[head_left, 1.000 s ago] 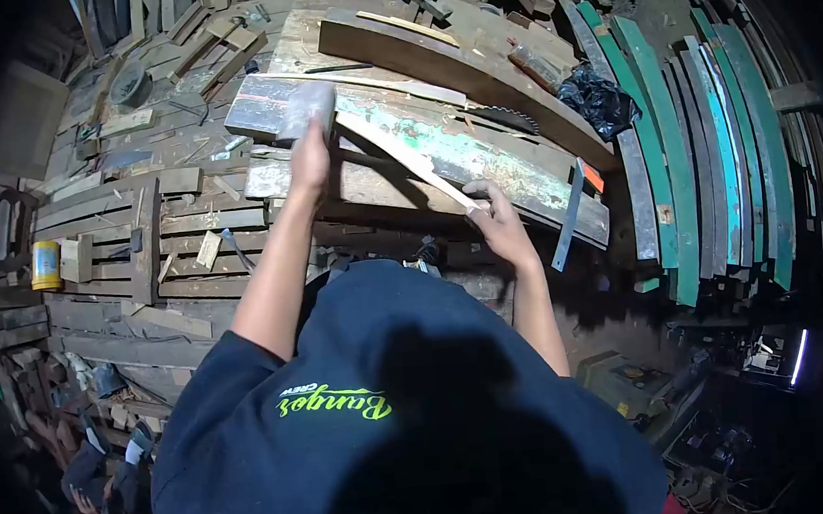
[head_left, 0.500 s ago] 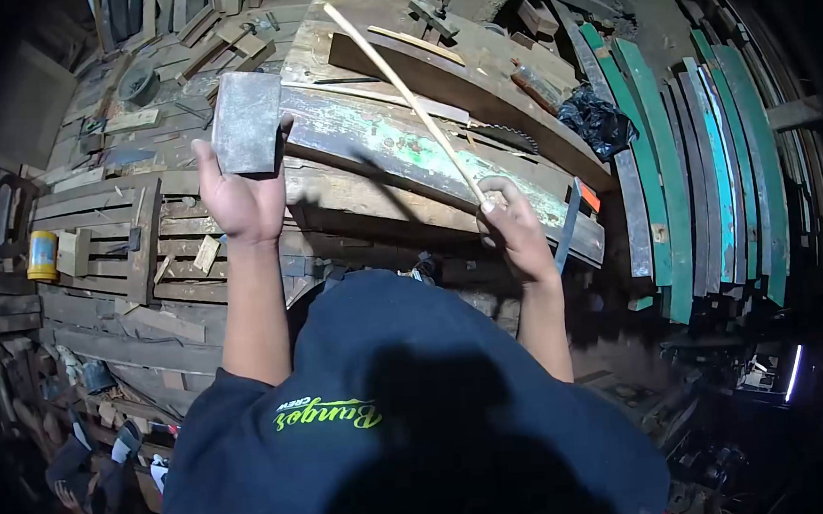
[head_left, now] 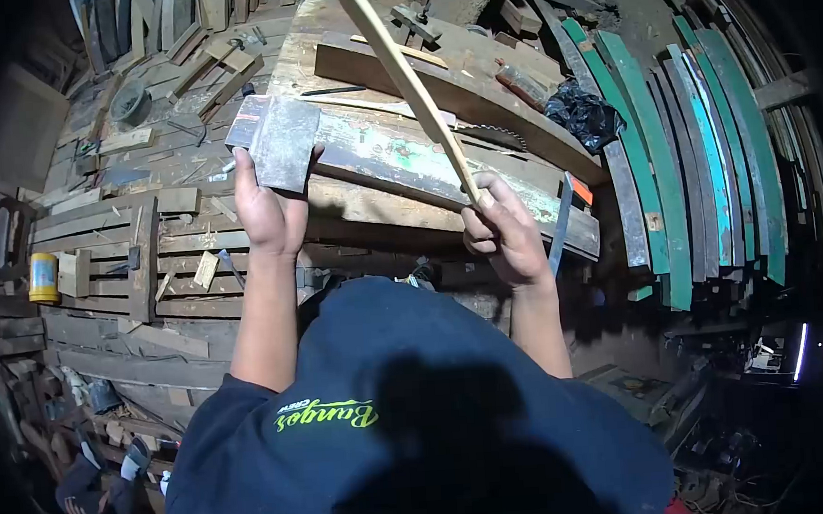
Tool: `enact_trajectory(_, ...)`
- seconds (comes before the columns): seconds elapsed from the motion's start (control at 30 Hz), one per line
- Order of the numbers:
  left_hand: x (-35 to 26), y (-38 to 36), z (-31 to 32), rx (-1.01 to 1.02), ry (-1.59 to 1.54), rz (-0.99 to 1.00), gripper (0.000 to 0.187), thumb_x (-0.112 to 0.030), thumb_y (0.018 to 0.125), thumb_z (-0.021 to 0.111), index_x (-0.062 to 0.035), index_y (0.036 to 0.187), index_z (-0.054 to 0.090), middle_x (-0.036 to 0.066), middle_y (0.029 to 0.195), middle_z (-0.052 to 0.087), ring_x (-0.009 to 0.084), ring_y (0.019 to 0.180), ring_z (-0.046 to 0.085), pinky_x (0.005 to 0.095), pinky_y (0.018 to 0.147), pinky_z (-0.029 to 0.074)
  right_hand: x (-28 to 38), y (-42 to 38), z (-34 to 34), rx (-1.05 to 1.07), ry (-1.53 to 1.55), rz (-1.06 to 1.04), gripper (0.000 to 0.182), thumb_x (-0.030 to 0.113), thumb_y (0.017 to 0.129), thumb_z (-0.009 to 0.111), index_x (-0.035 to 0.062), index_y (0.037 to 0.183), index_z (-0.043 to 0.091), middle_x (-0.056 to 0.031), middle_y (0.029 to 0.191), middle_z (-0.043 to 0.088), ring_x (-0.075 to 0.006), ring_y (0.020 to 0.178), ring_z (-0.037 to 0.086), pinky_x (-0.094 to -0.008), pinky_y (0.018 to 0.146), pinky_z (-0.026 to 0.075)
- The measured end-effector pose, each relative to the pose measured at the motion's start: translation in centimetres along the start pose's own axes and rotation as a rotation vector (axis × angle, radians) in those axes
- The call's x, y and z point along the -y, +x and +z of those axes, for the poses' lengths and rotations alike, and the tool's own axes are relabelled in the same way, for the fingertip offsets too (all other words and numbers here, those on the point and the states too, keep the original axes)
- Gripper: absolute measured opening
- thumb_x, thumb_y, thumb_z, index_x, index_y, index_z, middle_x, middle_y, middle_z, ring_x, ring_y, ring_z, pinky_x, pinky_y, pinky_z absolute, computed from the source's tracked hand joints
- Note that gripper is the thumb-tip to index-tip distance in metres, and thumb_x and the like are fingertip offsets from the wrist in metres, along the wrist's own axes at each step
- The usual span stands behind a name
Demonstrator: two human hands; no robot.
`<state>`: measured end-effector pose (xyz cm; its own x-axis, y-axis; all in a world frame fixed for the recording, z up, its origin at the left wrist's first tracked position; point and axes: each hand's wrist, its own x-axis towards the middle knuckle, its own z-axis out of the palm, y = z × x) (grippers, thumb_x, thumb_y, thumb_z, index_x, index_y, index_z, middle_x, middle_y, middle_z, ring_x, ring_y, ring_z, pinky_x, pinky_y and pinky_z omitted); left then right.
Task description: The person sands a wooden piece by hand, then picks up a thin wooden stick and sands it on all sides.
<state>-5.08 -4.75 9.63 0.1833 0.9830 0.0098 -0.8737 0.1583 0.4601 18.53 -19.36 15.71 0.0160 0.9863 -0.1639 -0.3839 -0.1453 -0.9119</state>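
Over the paint-worn plank: pale strip held up, grey block apart from it.
Left hand cradles the grey block palm up, thumb and fingers at its sides; can't tell if the block touches the plank. Right hand pinches the pale strip near its lower end; far end runs out of view at top. Step reads as checking the strip. Next move calls for a firm pinch, free end kept clear.
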Motion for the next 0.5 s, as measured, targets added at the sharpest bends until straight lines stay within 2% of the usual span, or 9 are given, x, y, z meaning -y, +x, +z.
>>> enact_trajectory(0.1, 0.1, -0.3, 0.1, 0.003, -0.043, -0.062, 0.055, -0.041, 0.105, 0.024, -0.0028, 0.141, 0.039, 0.015, 0.138, 0.051, 0.0311, 0.125, 0.052, 0.0517, 0.103, 0.042, -0.1, 0.1, -0.4, 0.1, 0.079, 0.019, 0.026, 0.025, 0.103, 0.043, 0.0037, 0.117, 0.048, 0.0048, 0.064, 0.031, -0.0044, 0.053, 0.025, -0.0198, 0.046, 0.02)
enact_trajectory(0.17, -0.3, -0.3, -0.2, -0.026, -0.077, -0.112, 0.053, -0.04, 0.105, 0.026, -0.0034, 0.142, 0.039, 0.015, 0.139, 0.05, 0.0315, 0.126, 0.051, 0.0532, 0.104, 0.041, -0.3, 0.2, -0.4, 0.088, 0.097, 0.011, 0.028, 0.025, 0.103, 0.041, 0.0015, 0.116, 0.049, 0.005, 0.065, 0.031, -0.0039, 0.052, 0.024, -0.0195, 0.045, 0.019)
enact_trajectory(0.23, -0.6, -0.3, -0.2, 0.144, -0.294, -0.139, 0.055, -0.038, 0.105, 0.029, 0.003, 0.14, 0.041, 0.019, 0.138, 0.051, 0.0336, 0.127, 0.049, 0.0518, 0.111, 0.034, -0.3, 0.3, -0.4, 0.077, 0.075, 0.023, 0.028, 0.024, 0.103, 0.041, 0.001, 0.116, 0.05, 0.0049, 0.065, 0.031, -0.0036, 0.052, 0.024, -0.019, 0.045, 0.02)
enact_trajectory(0.27, -0.7, -0.4, 0.4, -0.013, -0.189, -0.067, 0.052, -0.035, 0.105, 0.031, 0.0032, 0.139, 0.042, 0.019, 0.138, 0.051, 0.0318, 0.128, 0.049, 0.0485, 0.112, 0.033, -0.3, 0.4, -0.4, 0.078, 0.076, 0.022, 0.028, 0.024, 0.103, 0.041, 0.001, 0.116, 0.05, 0.0049, 0.065, 0.031, -0.0036, 0.052, 0.024, -0.019, 0.045, 0.02)
enact_trajectory(0.3, -0.9, -0.5, 1.1, -0.012, -0.187, -0.066, 0.052, -0.035, 0.105, 0.031, 0.0032, 0.139, 0.042, 0.019, 0.138, 0.051, 0.0318, 0.128, 0.049, 0.0485, 0.112, 0.033, -0.2, 0.4, -0.3, 0.084, 0.082, 0.03, 0.028, 0.024, 0.104, 0.041, 0.0007, 0.117, 0.049, 0.0048, 0.065, 0.031, -0.0035, 0.052, 0.024, -0.0186, 0.045, 0.021)
enact_trajectory(0.37, -1.2, -0.6, 1.6, -0.079, 0.111, 0.16, 0.051, -0.034, 0.106, 0.03, 0.0048, 0.137, 0.042, 0.02, 0.137, 0.052, 0.0302, 0.129, 0.049, 0.0457, 0.113, 0.032, 0.0, 0.5, 0.0, 0.093, 0.088, 0.039, 0.028, 0.024, 0.104, 0.04, 0.0005, 0.117, 0.049, 0.0047, 0.065, 0.031, -0.0035, 0.052, 0.025, -0.0183, 0.045, 0.021)
enact_trajectory(0.4, -1.1, -0.6, 0.9, 0.005, 0.201, 0.22, 0.044, -0.028, 0.106, 0.033, 0.0, 0.138, 0.045, 0.016, 0.134, 0.054, 0.0292, 0.124, 0.052, 0.0399, 0.108, 0.038, 0.1, 0.6, 0.2, 0.113, 0.096, 0.05, 0.028, 0.023, 0.104, 0.04, 0.0003, 0.117, 0.049, 0.0046, 0.065, 0.032, -0.0035, 0.052, 0.025, -0.0181, 0.045, 0.022)
enact_trajectory(0.43, -2.4, -2.0, 0.1, -0.308, 1.07, -0.062, 0.035, -0.019, 0.105, 0.04, -0.0009, 0.13, 0.055, 0.018, 0.123, 0.062, 0.0324, 0.114, 0.059, 0.0385, 0.099, 0.044, 0.2, 0.7, 0.4, 0.134, 0.103, 0.061, 0.028, 0.023, 0.104, 0.041, 0.0002, 0.117, 0.049, 0.0044, 0.065, 0.032, -0.0035, 0.052, 0.025, -0.018, 0.044, 0.022)
enact_trajectory(0.5, 0.3, -1.7, -2.0, 0.183, 1.296, 0.66, 0.028, -0.016, 0.101, 0.049, -0.0004, 0.121, 0.061, 0.019, 0.112, 0.066, 0.0348, 0.105, 0.064, 0.0395, 0.092, 0.048, 0.2, 0.9, 1.0, 0.142, 0.112, 0.073, 0.028, 0.023, 0.104, 0.04, 0.0001, 0.117, 0.049, 0.0042, 0.064, 0.031, -0.0037, 0.052, 0.025, -0.0182, 0.044, 0.023)
